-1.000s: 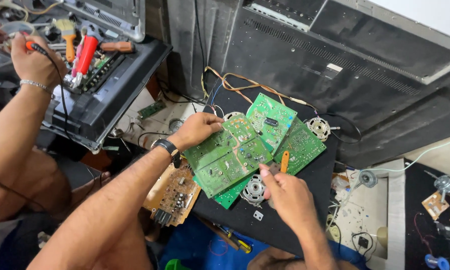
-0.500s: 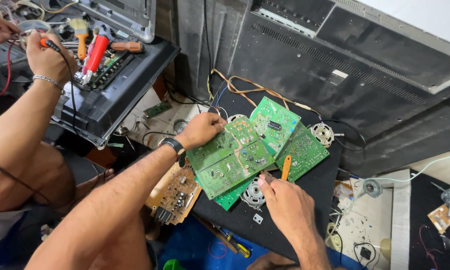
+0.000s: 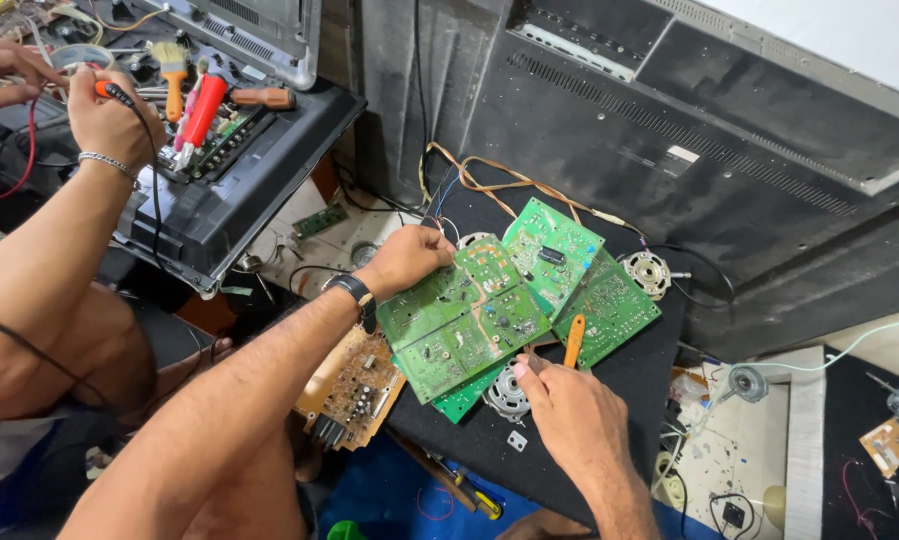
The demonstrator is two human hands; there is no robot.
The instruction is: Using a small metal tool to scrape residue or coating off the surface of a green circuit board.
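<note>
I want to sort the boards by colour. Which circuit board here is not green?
The brown circuit board at the lower left, below the person's left forearm. The boards under the left hand are all green.

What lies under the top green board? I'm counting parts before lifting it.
Under the top green board: more green boards, a round metal part, all on a black mat. Anything beneath its middle is hidden.

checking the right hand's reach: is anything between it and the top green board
Nothing visible. The right hand with its orange tool sits at the top green board's near edge; the left hand grips the far edge.
</note>
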